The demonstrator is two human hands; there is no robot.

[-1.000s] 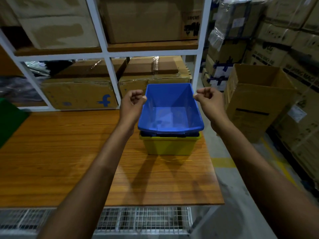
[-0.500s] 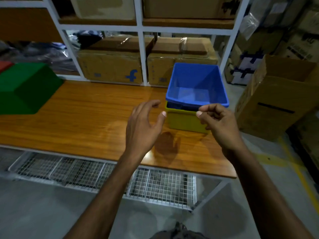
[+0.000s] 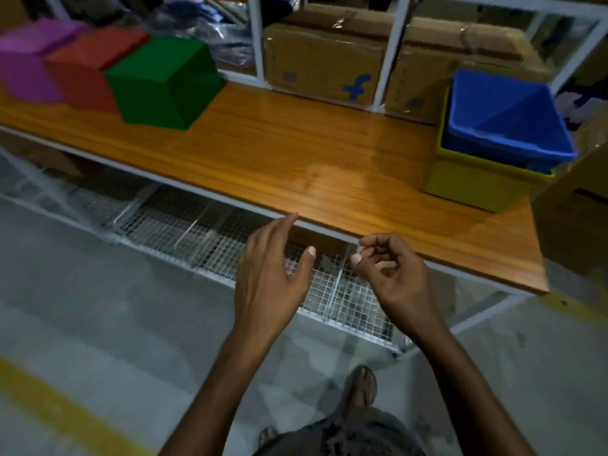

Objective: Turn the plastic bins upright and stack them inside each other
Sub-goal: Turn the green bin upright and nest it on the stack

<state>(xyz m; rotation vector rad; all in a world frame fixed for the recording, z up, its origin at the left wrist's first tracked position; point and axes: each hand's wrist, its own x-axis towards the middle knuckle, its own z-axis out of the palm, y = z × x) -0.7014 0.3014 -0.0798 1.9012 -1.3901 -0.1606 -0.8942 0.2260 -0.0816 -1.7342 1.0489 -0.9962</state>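
At our ten o'clock three bins stand upside down in a row at the back of the tabletop (image 3: 279, 153): the purple bin (image 3: 23, 64), close beside it the red bin (image 3: 85, 74), then the green bin (image 3: 161, 83) at eleven o'clock, one corner turned toward us. Under the tabletop runs a wire mesh shelf (image 3: 197, 232). At twelve o'clock cardboard boxes (image 3: 322, 60) sit in the white rack behind. Our left hand (image 3: 268, 278) hovers before the tabletop's near edge, released, fingers nearly straight, grasping nothing. Just beside it our right hand (image 3: 394, 278) hovers with fingers loosely curled, also grasping nothing; the thumbs point at each other without touching. At six o'clock a sandalled foot (image 3: 362, 386) stands on the grey floor. At two o'clock, on the tabletop's right end, the yellow bin (image 3: 473, 182) stands upright with the blue bin (image 3: 503, 116) upright inside it, slightly tilted, its rim above the yellow rim.
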